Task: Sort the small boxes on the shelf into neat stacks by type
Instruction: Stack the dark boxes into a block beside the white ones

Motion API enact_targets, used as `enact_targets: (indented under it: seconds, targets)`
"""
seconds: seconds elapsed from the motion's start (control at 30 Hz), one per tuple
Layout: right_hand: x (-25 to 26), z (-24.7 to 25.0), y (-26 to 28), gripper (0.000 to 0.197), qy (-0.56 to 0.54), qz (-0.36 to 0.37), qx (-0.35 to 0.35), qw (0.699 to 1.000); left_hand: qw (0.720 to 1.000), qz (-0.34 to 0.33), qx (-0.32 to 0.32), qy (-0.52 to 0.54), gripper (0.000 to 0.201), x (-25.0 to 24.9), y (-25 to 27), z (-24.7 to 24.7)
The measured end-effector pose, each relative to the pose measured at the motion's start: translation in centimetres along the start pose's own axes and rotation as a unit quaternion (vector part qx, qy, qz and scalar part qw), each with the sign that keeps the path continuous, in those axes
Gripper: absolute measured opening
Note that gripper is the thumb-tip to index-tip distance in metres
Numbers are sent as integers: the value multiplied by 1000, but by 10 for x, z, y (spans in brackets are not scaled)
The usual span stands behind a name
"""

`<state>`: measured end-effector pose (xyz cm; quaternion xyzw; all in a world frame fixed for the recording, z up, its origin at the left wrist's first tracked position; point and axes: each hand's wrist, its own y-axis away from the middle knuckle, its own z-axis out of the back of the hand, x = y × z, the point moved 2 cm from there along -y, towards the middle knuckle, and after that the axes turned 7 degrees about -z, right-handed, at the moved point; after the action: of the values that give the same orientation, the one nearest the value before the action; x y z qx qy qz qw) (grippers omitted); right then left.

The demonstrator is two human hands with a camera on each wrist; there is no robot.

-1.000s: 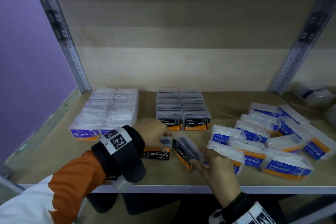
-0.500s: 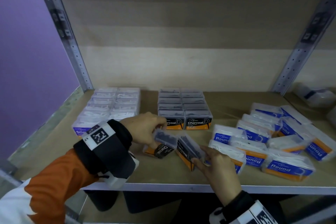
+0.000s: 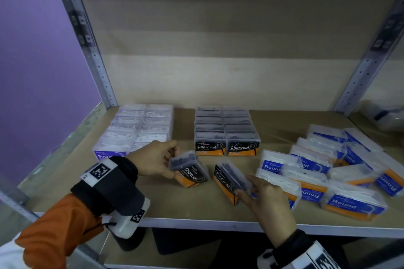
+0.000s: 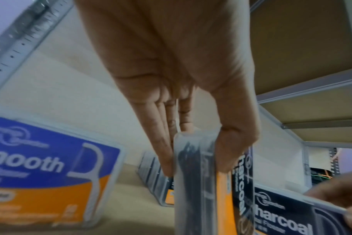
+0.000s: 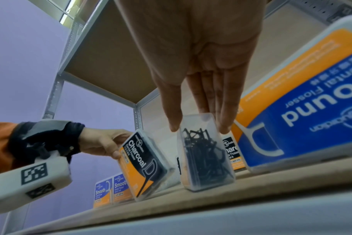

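Observation:
My left hand (image 3: 159, 159) (image 4: 193, 139) pinches one black-and-orange Charcoal box (image 3: 189, 171) (image 4: 203, 182) (image 5: 145, 163) between thumb and fingers, tilted just above the shelf. My right hand (image 3: 260, 192) (image 5: 199, 120) pinches a second Charcoal box (image 3: 229, 179) (image 5: 206, 157) that stands on edge near the front. Behind them sits the tidy Charcoal block (image 3: 227, 132). The Smooth block (image 3: 137, 131) (image 4: 46, 174) is at the left. Loose blue Round boxes (image 3: 328, 170) (image 5: 303, 101) lie scattered at the right.
The wooden shelf board (image 3: 153, 207) ends in a grey metal front edge (image 3: 196, 224). Perforated steel uprights (image 3: 91, 50) stand at both back corners. More boxes (image 3: 387, 116) lie beyond the right upright. A purple wall (image 3: 32, 72) is at the left.
My left hand has lifted its Charcoal box off the shelf and turned it so its label faces up. My right hand keeps its box nearly where it was.

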<state>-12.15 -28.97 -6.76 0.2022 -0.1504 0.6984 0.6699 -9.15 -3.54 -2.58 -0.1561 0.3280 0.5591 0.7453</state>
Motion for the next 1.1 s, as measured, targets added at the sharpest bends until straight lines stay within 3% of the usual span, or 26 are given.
enact_targets:
  seconds: [0.53,0.8,0.97,1.1]
  targets:
    - [4,5,0,48,20,-12,3,1000,989,69,12,-130,48,28,16,-10]
    - [23,31,5,38,78,25,-12,997,991,63,6,-115,43,23,17,-3]
    - [42,30,-8,45,128,43,46,990,986,31,3,-166,46,10,12,-1]
    - [51,19,-18,37,194,24,100,976,978,21,18,-208,46,5,6,-2]
